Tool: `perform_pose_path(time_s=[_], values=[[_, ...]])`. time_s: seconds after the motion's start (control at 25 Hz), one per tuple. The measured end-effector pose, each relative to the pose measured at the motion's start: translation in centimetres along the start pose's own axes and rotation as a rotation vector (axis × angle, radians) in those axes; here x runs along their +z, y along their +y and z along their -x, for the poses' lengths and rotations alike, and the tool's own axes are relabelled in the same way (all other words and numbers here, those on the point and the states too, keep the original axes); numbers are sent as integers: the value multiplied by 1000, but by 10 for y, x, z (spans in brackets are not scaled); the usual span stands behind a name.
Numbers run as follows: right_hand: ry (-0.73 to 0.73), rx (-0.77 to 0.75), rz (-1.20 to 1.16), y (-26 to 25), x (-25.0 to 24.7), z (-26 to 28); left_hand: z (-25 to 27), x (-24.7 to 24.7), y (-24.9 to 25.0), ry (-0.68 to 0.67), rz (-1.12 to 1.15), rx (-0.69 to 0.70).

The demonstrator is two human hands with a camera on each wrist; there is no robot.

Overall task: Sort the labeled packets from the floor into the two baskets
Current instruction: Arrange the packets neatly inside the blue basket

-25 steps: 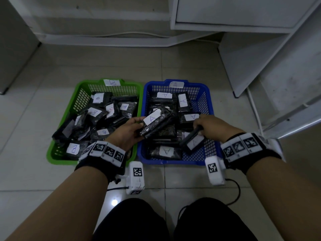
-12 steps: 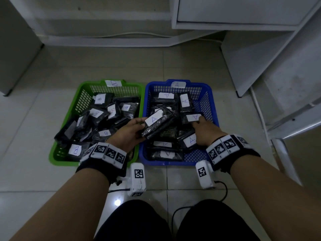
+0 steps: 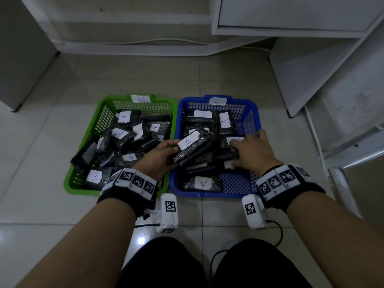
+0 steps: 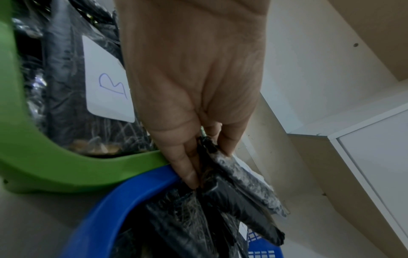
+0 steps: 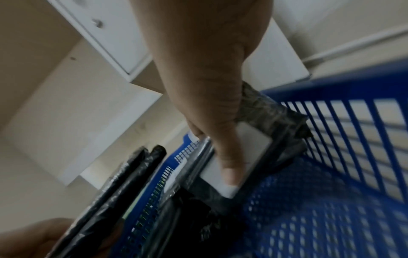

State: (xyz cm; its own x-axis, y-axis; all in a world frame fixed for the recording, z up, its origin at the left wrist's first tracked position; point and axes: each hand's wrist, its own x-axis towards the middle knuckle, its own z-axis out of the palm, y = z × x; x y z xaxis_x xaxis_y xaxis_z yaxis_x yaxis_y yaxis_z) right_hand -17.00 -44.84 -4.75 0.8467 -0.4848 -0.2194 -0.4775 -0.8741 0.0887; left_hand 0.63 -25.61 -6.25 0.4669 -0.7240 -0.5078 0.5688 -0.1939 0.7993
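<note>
Packets are pinched by the left hand; another is gripped by the right hand; a loose pinch could drop them outside the blue basket

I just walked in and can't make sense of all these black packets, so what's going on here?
A person is sorting labeled black packets into two baskets on the floor. The green basket holds packets marked B, the blue basket packets marked A. The left hand grips a bundle of A packets over the blue basket's left edge. The right hand is down inside the blue basket, thumb pressing on a packet's white label.
</note>
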Motion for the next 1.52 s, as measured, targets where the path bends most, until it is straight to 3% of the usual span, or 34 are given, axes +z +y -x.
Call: perform_pose_path(time_s=[0.12,0.4,0.48,0.6,0.68,0.92,1.0,1.12,1.24,1.36,1.52], values=[[53,6,-28,-2,-5,3,1,1,0,1,20,4],[-288,49,97,-20,24,7,0,0,-1,-1,33,7],[-279,71,28,-16,6,4,1,1,-1,-2,31,5],[-182,219,-356,-6,-19,1,1,1,0,-1,31,9],[-225,273,-501,-2,-19,1,1,1,0,-4,32,7],[-430,484,-538,-16,28,3,2,0,0,-15,40,-1],[-462,481,-532,-17,37,0,2,0,1,-7,32,-2],[-408,424,-553,-10,42,1,2,2,1,-3,34,-5],[-276,362,-398,-13,45,7,3,2,1,-2,26,-4],[-90,210,-298,-14,47,12,3,2,1,-7,18,-7],[9,54,-290,-12,53,15,3,2,3,-14,22,-15]])
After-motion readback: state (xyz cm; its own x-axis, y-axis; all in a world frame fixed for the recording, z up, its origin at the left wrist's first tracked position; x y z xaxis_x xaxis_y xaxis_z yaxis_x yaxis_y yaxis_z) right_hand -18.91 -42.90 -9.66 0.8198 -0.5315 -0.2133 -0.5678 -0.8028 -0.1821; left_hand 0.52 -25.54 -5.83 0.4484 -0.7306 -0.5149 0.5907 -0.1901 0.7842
